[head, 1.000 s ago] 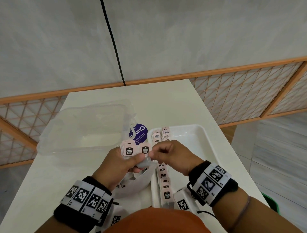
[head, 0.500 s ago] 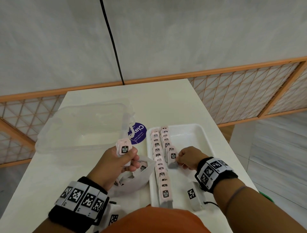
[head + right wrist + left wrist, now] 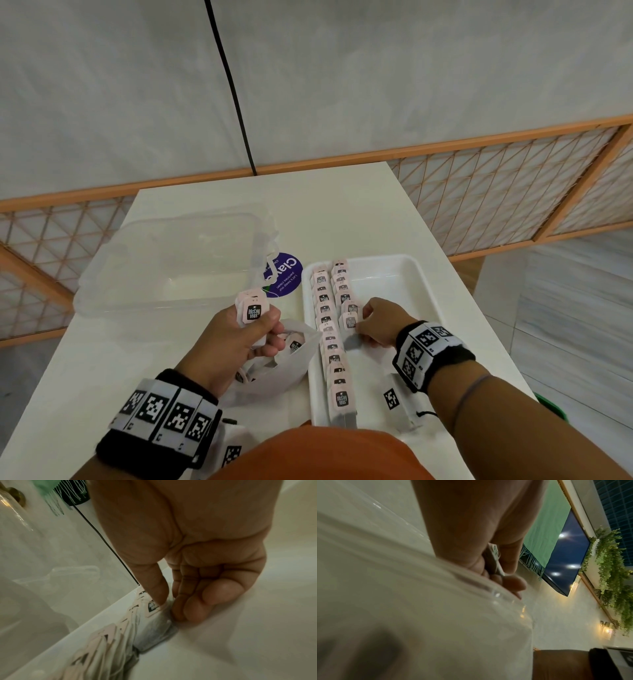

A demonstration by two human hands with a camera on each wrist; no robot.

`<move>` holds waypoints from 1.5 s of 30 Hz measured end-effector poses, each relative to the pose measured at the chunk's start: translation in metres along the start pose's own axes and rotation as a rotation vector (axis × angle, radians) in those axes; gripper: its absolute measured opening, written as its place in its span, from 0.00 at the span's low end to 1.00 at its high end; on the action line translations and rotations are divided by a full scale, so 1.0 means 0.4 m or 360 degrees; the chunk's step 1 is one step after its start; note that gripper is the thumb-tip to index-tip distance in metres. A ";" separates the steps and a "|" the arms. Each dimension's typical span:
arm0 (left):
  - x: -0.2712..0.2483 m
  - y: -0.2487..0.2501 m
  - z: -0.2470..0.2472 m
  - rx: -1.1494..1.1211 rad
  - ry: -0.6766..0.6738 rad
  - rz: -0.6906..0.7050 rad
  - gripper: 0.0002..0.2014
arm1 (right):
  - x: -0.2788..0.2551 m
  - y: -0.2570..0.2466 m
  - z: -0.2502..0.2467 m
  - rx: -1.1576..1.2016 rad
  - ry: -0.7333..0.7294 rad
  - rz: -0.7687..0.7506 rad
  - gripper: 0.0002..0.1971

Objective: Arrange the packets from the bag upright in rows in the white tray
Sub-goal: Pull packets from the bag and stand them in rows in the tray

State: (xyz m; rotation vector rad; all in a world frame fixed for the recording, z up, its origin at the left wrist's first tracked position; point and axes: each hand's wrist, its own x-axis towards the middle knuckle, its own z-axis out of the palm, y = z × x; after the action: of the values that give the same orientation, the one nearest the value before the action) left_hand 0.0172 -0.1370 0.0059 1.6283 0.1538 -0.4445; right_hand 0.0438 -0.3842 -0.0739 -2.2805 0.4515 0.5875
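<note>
— What's my right hand (image 3: pixel 378 322) doing?

— It's down inside the white tray (image 3: pixel 411 274), thumb and fingertips (image 3: pixel 187 609) pinched on one packet (image 3: pixel 350 322) that stands at the near end of the second row (image 3: pixel 342 287). The other fingers are curled under, low over the tray floor.

— And my left hand (image 3: pixel 236 339)?

— It's raised over the bag (image 3: pixel 274 373), fingers wrapped round a small stack of packets (image 3: pixel 252 308), pink tags up, with the thumb across the front one. From the left wrist view I only see a thin white edge between thumb and fingers (image 3: pixel 510 582).

— Where do the rest sit?

— The first row (image 3: pixel 330 346) runs along the tray's left wall from far end to near end, tags upright. The second row is shorter, just beside it on the right. A few more packets lie in the open bag on the table (image 3: pixel 342 212), just left of the tray. A clear lidded box (image 3: pixel 164 260) lies behind the bag.
</note>
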 end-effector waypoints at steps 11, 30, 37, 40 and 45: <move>-0.008 0.010 0.023 0.0009 -0.0273 0.0034 0.12 | -0.091 -0.078 -0.036 0.0286 0.0161 -0.0543 0.10; -0.016 0.013 0.022 0.0235 -0.0009 0.0159 0.12 | -0.149 -0.111 -0.059 0.0912 0.0112 -0.0599 0.07; -0.015 0.005 0.007 0.0279 0.0128 0.0194 0.12 | -0.087 -0.007 -0.061 0.0121 -0.0164 -0.0034 0.07; -0.018 0.005 0.011 0.0279 0.0113 0.0204 0.10 | -0.081 0.001 -0.046 -0.0086 -0.0350 0.0070 0.10; -0.022 0.004 0.014 0.0262 0.0069 0.0215 0.07 | -0.067 -0.016 -0.031 -0.0119 -0.0367 0.0120 0.08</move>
State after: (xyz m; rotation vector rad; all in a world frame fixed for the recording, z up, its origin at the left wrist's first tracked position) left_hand 0.0086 -0.1410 0.0106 1.7984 0.0398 -0.3253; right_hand 0.0280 -0.3851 -0.0483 -2.2387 0.4086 0.9079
